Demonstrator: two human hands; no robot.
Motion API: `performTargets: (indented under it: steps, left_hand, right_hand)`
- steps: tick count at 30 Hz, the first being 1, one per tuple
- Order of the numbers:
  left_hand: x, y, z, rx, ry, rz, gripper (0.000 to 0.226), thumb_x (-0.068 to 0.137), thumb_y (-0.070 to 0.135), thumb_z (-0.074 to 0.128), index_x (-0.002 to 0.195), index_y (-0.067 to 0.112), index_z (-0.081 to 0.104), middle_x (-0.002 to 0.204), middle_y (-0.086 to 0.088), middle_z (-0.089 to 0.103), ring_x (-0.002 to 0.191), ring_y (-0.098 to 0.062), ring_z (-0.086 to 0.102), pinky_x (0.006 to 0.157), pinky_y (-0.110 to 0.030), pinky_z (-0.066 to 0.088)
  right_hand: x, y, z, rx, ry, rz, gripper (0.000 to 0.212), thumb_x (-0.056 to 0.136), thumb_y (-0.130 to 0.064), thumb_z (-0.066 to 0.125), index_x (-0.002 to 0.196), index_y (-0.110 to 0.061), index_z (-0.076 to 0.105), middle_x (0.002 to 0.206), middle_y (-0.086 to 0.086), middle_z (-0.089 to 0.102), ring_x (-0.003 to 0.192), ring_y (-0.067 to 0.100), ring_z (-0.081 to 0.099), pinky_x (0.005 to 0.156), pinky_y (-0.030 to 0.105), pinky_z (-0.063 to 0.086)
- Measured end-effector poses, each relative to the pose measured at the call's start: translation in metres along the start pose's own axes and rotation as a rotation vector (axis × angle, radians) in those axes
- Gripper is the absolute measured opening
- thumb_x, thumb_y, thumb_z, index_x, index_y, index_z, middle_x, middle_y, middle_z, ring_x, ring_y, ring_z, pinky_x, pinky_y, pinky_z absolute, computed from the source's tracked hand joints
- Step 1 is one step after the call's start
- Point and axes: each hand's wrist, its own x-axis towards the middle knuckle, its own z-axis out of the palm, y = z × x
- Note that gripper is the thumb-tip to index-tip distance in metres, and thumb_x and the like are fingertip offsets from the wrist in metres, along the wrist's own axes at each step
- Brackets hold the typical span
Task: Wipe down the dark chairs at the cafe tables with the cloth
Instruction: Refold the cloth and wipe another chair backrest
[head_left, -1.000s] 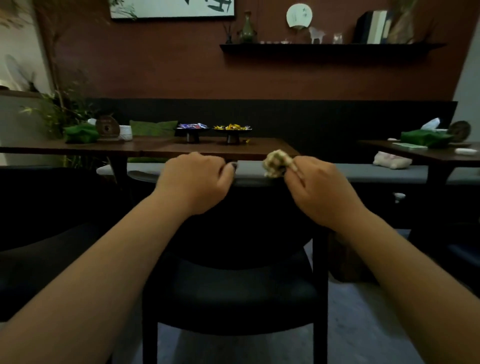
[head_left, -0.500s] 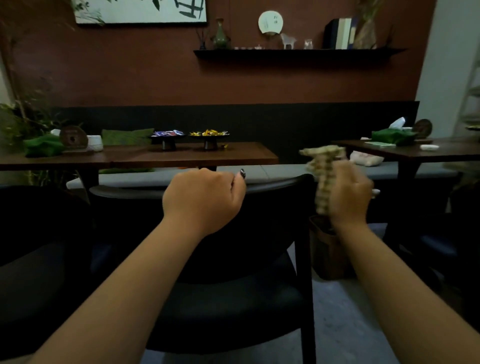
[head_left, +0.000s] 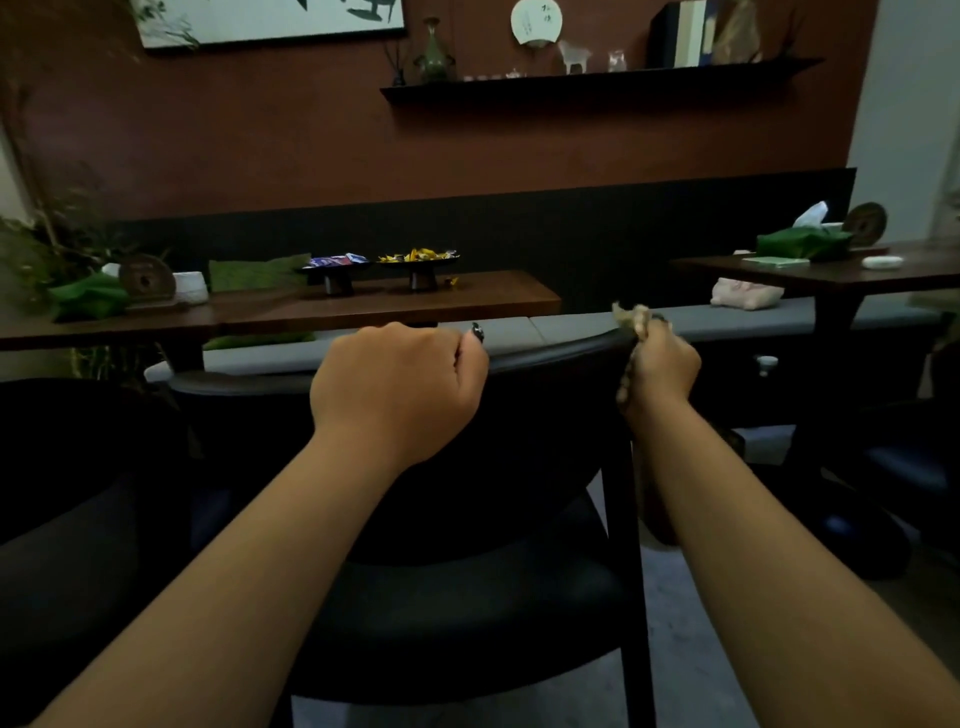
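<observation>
Right hand (head_left: 662, 366) is back down on the chair (head_left: 545, 353), at the far right end of the curved top rail, centre-right of frame, fingers curled round the cloth (head_left: 631, 317) and pressing it against the rail corner where it meets the rear post. Half a sec ago that hand was lifted clear w/ the cloth dangling in the air right of the chair; a sec ago it was wiping nearer mid-rail, just beside the left hand. So the wipe has jumped from rail middle to its right end, which suggests the top rail is nearly covered & the post or the seat comes next. Cloth now shows only as a pale bunched tuft above the knuckles plus a strip along the palm side; the rest is hidden in the grip. Left hand (head_left: 397, 387) hasn't shifted: closed fist over mid-rail, centre of frame, gripping it to steady the chair. Seat, lower centre, looks untouched, tho too dark to judge. The bench (head_left: 363, 306) behind, left of centre, carries two small dishes of sweets (head_left: 379, 260); more dark chairs sit at frame's left & right edges, not yet reached.
</observation>
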Motion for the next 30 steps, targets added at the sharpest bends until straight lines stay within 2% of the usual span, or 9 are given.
performTargets:
  steps: [4,6,9,12,19,23,25,27,30]
  left_hand:
    - [0.0,-0.001,0.003,-0.011,-0.001,-0.005,0.048,0.093,0.04,0.027,0.048,0.025,0.038,0.038,0.012,0.032,0.032,-0.004,0.029,0.044,-0.018,0.015]
    - [0.0,0.0,0.003,0.004,0.013,-0.016,0.048,0.094,0.039,0.029,0.049,0.025,0.036,0.039,0.012,0.032,0.034,-0.005,0.03,0.045,-0.019,0.015]
    - [0.0,0.002,0.002,0.013,0.002,-0.029,0.048,0.094,0.038,0.031,0.049,0.025,0.037,0.04,0.011,0.033,0.034,-0.006,0.03,0.045,-0.02,0.015]
    - [0.0,0.0,0.002,-0.019,-0.014,-0.02,0.049,0.095,0.037,0.031,0.049,0.023,0.042,0.039,0.011,0.033,0.033,-0.006,0.031,0.044,-0.019,0.017]
    - [0.0,0.001,0.003,-0.007,0.018,-0.031,0.048,0.095,0.035,0.036,0.049,0.025,0.037,0.04,0.012,0.03,0.034,-0.005,0.029,0.045,-0.019,0.015]
    - [0.0,-0.001,0.003,-0.03,0.012,-0.019,0.048,0.096,0.035,0.036,0.049,0.025,0.037,0.04,0.011,0.033,0.034,-0.007,0.032,0.044,-0.019,0.02]
    - [0.0,0.0,0.002,-0.034,0.006,-0.025,0.047,0.094,0.037,0.033,0.049,0.024,0.04,0.04,0.011,0.035,0.034,-0.007,0.033,0.044,-0.02,0.021]
    - [0.0,0.001,0.002,-0.04,0.01,-0.023,0.048,0.092,0.039,0.03,0.048,0.024,0.04,0.04,0.011,0.035,0.034,-0.006,0.033,0.044,-0.02,0.019]
    - [0.0,0.0,0.002,-0.051,0.023,-0.021,0.047,0.091,0.04,0.027,0.047,0.024,0.035,0.038,0.012,0.032,0.033,-0.003,0.03,0.044,-0.019,0.017]
  right_hand:
    - [-0.012,0.017,-0.004,-0.072,-0.086,-0.331,0.022,0.095,-0.034,0.048,0.082,-0.026,0.064,0.081,-0.009,0.064,0.076,0.005,0.06,0.066,0.02,0.045]
    - [-0.005,0.025,-0.005,-0.041,-0.025,-0.291,0.023,0.097,-0.034,0.045,0.089,-0.026,0.065,0.08,-0.008,0.062,0.073,0.006,0.059,0.063,0.02,0.044]
    - [0.008,0.047,-0.014,-0.043,0.093,0.032,0.026,0.098,-0.032,0.043,0.089,-0.017,0.062,0.078,-0.002,0.057,0.072,0.014,0.055,0.061,0.028,0.042]
    - [0.008,0.057,-0.021,-0.074,0.049,0.199,0.024,0.098,-0.028,0.043,0.085,-0.015,0.058,0.077,0.0,0.054,0.067,0.014,0.051,0.056,0.027,0.039]
    - [-0.004,-0.008,0.005,-0.116,-0.057,-0.287,0.025,0.096,-0.025,0.047,0.077,-0.022,0.063,0.077,-0.006,0.062,0.07,0.007,0.057,0.06,0.021,0.042]
    - [-0.011,0.03,-0.01,-0.039,0.089,-0.07,0.027,0.098,-0.029,0.046,0.077,-0.021,0.061,0.074,-0.003,0.059,0.064,0.011,0.054,0.057,0.025,0.042]
    - [-0.013,0.054,-0.02,-0.042,0.136,0.062,0.031,0.099,-0.026,0.043,0.086,-0.01,0.066,0.079,0.003,0.058,0.071,0.018,0.055,0.064,0.033,0.044]
    - [-0.01,0.057,-0.022,-0.079,0.146,0.09,0.033,0.099,-0.022,0.041,0.099,0.001,0.065,0.076,0.005,0.054,0.075,0.023,0.053,0.07,0.036,0.044]
    - [-0.017,0.026,-0.008,-0.002,0.085,-0.058,0.026,0.099,-0.028,0.044,0.097,-0.011,0.064,0.076,0.001,0.058,0.066,0.014,0.055,0.062,0.028,0.043]
